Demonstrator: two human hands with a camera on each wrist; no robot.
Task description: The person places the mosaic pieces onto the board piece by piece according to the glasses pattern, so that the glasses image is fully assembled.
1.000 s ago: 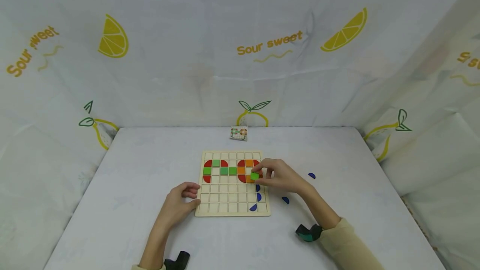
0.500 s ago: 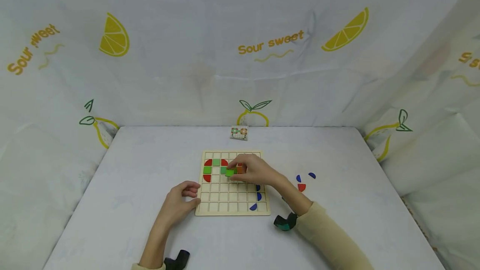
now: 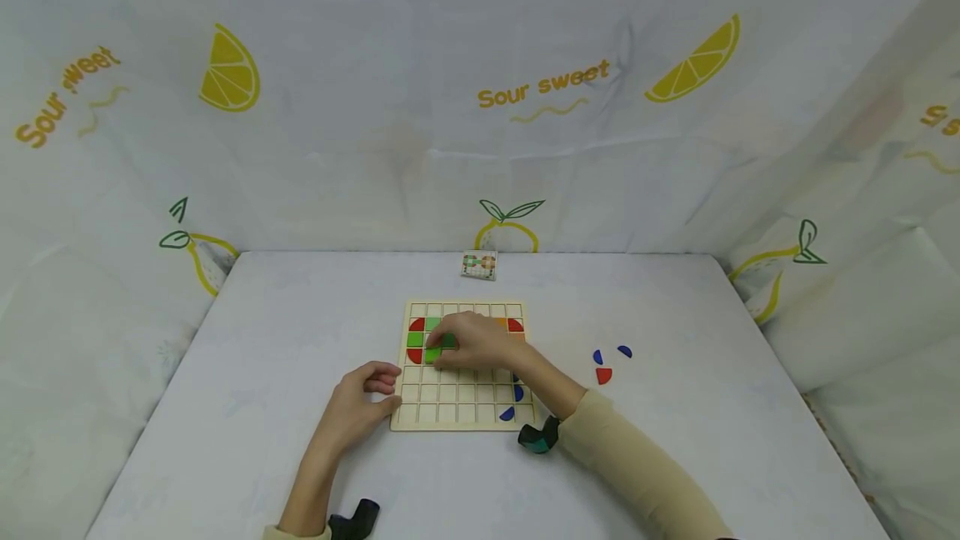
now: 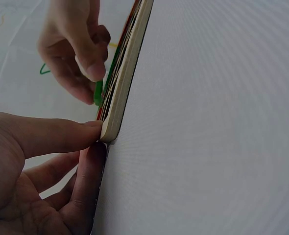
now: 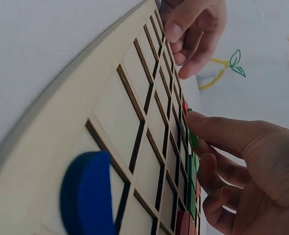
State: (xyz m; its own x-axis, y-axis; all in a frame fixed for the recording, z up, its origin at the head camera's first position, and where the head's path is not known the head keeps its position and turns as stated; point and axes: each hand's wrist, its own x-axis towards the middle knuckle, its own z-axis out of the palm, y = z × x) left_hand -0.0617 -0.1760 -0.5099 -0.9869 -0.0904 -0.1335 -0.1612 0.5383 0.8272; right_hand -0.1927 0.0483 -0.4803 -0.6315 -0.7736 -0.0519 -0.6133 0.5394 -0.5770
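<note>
My right hand (image 3: 480,342) is over the left part of a wooden grid board (image 3: 457,418), pinching a bright green square tile (image 3: 432,355) between thumb and fingertips. The tile (image 4: 98,93) looks tilted against the board in the left wrist view. Beside it lies a red quarter-round tile (image 3: 415,356), with a green square (image 3: 416,339) above that. My left hand (image 3: 360,402) touches the board's left edge with its thumb and fingertips. Further right, tiles in orange and red are partly covered by the right hand. Blue half-round pieces (image 3: 507,413) lie at the board's lower right.
Two blue half-round pieces (image 3: 625,351) and a red quarter-round tile (image 3: 603,376) lie loose on the white table, right of the board. A small pattern card (image 3: 478,265) is at the table's back edge. A printed white cloth (image 3: 337,148) hangs behind.
My right hand has carried the green square tile leftward across the board, from its right part to the left. The left hand has stayed at the board's edge.
</note>
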